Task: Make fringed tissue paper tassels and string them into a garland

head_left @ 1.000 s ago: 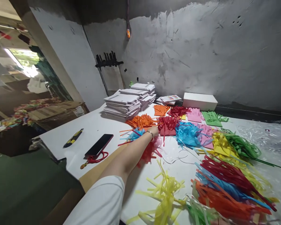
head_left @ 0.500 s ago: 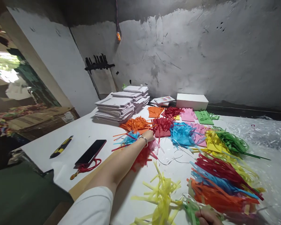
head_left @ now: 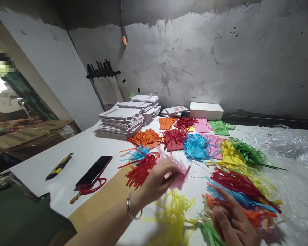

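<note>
My left hand (head_left: pixel 157 181), with a bangle on the wrist, pinches a pink paper tassel (head_left: pixel 181 181) just above the table. Beneath it lies a spread yellow paper tassel (head_left: pixel 176 213). My right hand (head_left: pixel 231 217) is at the lower right, its index finger stretched out and the other fingers bent; I see nothing held in it. A green tassel (head_left: pixel 210 235) lies beside that hand. Orange tassels (head_left: pixel 258 217), blue tassels (head_left: pixel 246 197) and dark red tassels (head_left: pixel 238 182) lie partly behind it. A thin white string (head_left: pixel 193 169) curls on the table.
Fringed paper bundles, including a red one (head_left: pixel 141 172) and a blue one (head_left: pixel 197 147), cover the table's middle. Stacks of white card (head_left: pixel 120 121) and a white box (head_left: pixel 206 110) stand behind. A phone (head_left: pixel 94 172) and a cutter knife (head_left: pixel 59 166) lie left, clear plastic (head_left: pixel 284 153) right.
My left hand has come back toward me from the bundles, lifting the pink tassel. My right hand has risen from the green tassel, and its index finger now points out.
</note>
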`<state>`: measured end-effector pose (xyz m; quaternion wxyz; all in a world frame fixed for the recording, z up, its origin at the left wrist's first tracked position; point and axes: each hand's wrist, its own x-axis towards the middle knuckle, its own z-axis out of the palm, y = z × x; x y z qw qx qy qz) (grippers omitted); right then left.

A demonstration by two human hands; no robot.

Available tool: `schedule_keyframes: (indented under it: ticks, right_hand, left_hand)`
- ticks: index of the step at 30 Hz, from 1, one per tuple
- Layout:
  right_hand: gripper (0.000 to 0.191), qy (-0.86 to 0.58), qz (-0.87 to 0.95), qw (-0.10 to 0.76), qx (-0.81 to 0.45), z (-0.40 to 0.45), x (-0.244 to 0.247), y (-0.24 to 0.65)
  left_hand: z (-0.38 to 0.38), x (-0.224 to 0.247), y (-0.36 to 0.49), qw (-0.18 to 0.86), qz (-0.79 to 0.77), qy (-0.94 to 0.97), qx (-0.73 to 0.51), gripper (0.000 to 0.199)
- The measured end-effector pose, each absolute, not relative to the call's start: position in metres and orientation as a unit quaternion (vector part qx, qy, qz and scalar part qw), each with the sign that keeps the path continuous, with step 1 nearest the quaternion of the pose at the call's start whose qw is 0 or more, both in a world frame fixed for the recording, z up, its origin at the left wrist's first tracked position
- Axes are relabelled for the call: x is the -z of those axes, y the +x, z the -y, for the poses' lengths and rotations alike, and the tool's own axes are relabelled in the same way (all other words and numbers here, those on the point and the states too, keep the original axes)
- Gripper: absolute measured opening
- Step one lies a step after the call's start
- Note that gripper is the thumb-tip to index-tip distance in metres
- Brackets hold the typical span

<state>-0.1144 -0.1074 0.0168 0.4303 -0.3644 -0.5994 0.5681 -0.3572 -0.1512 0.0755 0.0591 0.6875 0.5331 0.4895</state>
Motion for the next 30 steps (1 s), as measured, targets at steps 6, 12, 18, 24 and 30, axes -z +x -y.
schedule_keyframes:
  ticks: [6,12,18,24,30]
  right_hand:
    - [0.035,-0.221,0.668,0.322,-0.634,0.093,-0.041,-0.147]
    - [0.033,-0.247,0.642,0.333,-0.645,0.107,-0.02,-0.156]
    - [0.034,-0.328,0.574,0.373,-0.651,0.118,-0.022,-0.15]
    - [0.032,-0.298,0.706,0.349,-0.54,0.129,-0.031,-0.14]
    - [0.031,-0.277,0.763,0.357,-0.462,0.132,-0.034,-0.144]
  left_hand:
    - [0.181,-0.054,-0.322,0.11,-0.529,0.694,-0.476,0.012]
    - [0.198,-0.031,-0.303,0.063,-0.601,0.634,-0.483,0.029]
    - [0.197,-0.016,-0.288,0.52,-0.44,0.302,-0.667,0.017]
    - [0.199,-0.013,-0.29,0.661,-0.29,0.14,-0.678,0.024]
    - [0.202,-0.01,-0.286,0.653,-0.292,0.15,-0.683,0.024]
